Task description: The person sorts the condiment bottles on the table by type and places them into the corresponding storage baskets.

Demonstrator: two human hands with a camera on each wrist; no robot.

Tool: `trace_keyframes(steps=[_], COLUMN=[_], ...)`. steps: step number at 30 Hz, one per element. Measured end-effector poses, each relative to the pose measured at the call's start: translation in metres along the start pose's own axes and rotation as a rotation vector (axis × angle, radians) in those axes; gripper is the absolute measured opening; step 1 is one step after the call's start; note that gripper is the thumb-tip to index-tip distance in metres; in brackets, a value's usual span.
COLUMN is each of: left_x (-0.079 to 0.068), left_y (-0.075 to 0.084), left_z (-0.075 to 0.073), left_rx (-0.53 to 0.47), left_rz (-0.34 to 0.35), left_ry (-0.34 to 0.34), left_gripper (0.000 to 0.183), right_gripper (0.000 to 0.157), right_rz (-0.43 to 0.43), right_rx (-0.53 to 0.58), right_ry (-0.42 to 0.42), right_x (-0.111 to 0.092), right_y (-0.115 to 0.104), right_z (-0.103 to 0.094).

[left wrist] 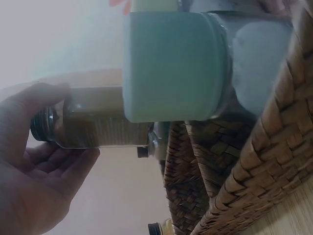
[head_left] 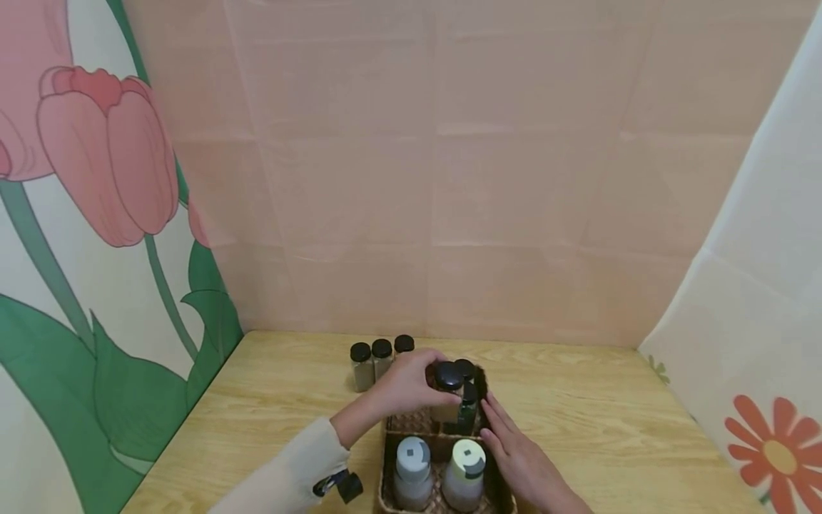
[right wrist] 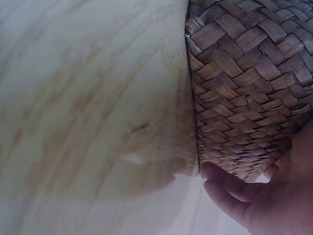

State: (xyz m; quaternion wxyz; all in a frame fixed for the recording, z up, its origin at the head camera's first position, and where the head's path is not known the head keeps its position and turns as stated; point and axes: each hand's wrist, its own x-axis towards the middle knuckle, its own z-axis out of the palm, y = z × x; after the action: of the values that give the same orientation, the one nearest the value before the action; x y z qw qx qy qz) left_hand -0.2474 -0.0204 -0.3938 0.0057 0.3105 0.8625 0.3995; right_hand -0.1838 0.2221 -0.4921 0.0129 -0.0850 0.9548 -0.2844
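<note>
My left hand [head_left: 407,382] grips a spice jar [left wrist: 98,120] near its black lid. The jar is upright above the back part of a woven basket [head_left: 411,434]. Beside it, in the back right compartment, stands another black-lidded jar [head_left: 469,410], partly hidden. My right hand [head_left: 523,457] rests against the basket's right side, its fingers extended along the weave in the right wrist view. In the front part of the basket stand a bottle with a pale blue-grey cap [head_left: 413,457] and one with a pale yellow cap [head_left: 469,455].
Three black-capped jars [head_left: 362,371] stand on the wooden table [head_left: 276,407] behind and left of the basket. A pink cloth [head_left: 437,178] hangs at the table's back edge. Printed flower cloths hang on both sides.
</note>
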Motion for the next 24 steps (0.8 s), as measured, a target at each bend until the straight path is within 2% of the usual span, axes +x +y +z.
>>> trace_keyframes(steps=[7, 14, 24], left_x=[0.004, 0.007, 0.007], left_y=[0.002, 0.005, 0.007], left_z=[0.006, 0.013, 0.016], left_rx=[0.035, 0.065, 0.092], left_rz=[0.031, 0.019, 0.018], left_ry=[-0.054, -0.064, -0.086], left_gripper=[0.061, 0.061, 0.059], right_gripper=[0.064, 0.057, 0.058], right_rz=[0.012, -0.009, 0.018], right_rx=[-0.005, -0.008, 0.009], right_ry=[-0.012, 0.017, -0.01], right_x=[0.0, 0.0, 0.002], right_y=[0.001, 0.001, 0.001], right_z=[0.002, 0.001, 0.0])
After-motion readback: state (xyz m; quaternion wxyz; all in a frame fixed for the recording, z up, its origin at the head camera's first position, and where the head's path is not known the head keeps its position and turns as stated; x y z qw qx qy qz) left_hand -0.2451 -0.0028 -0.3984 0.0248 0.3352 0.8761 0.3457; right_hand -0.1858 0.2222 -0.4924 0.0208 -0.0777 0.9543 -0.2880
